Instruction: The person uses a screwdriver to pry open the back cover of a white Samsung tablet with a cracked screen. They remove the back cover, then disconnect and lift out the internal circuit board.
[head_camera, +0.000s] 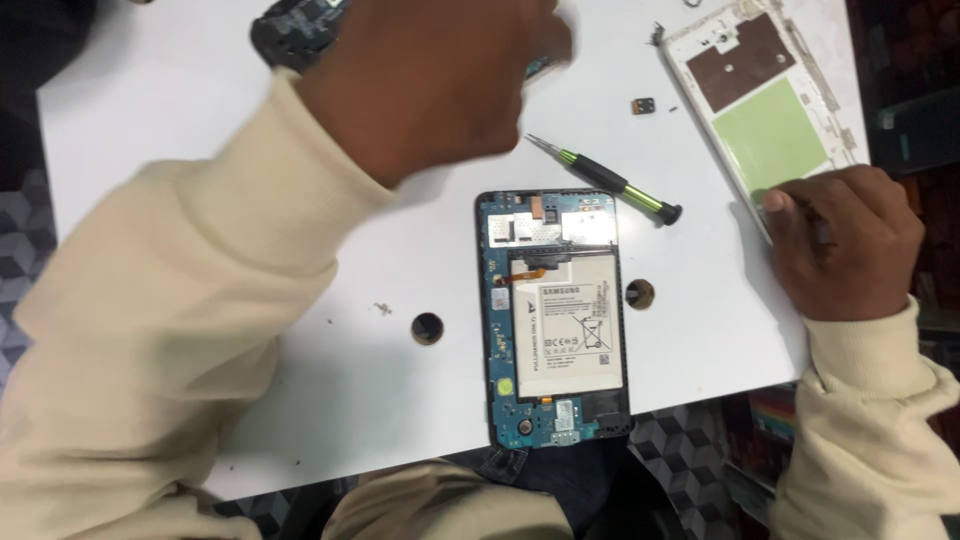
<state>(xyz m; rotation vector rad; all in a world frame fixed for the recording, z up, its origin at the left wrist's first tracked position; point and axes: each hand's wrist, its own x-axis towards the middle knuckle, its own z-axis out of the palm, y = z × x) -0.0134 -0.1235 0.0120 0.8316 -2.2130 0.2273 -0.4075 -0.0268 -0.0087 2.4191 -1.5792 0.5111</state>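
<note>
Two risks: the blurred left hand (430, 75), grip unclear, could sweep the screwdriver (605, 180) onto the opened tablet (555, 320); the right hand (845, 245) presses the back cover (770, 120).

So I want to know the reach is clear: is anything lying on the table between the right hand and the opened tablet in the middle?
Nothing visible does. The right hand rests on the removed back cover, and only bare white table lies between it and the opened tablet, apart from a small dark round spot beside the tablet. The screwdriver lies higher up.
</note>
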